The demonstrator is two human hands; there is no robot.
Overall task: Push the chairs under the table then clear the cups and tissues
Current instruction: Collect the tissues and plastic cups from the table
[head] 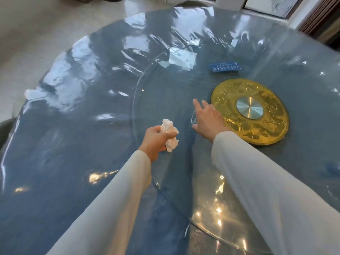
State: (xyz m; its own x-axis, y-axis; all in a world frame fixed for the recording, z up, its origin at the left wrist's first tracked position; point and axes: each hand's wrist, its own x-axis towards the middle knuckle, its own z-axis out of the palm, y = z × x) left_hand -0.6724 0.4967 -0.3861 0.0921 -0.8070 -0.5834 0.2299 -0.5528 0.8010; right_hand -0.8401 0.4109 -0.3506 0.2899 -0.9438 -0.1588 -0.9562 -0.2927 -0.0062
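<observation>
My left hand (154, 139) grips a crumpled white tissue (170, 134) just above the blue round table (73, 111). My right hand (207, 119) reaches over the glass turntable (147, 74) with its fingers stretched out. A clear cup (193, 117) stands right at this hand's palm side, between thumb and fingers; only its thin rim shows. I cannot tell whether the hand touches the cup. Both arms wear long pale sleeves.
A gold embossed disc (250, 111) with a silver hub marks the turntable's middle, just right of my right hand. A blue card (224, 66) lies beyond it. Shiny plastic film covers the table. Dark chair backs show at the left edge (4, 129) and far side (193, 3).
</observation>
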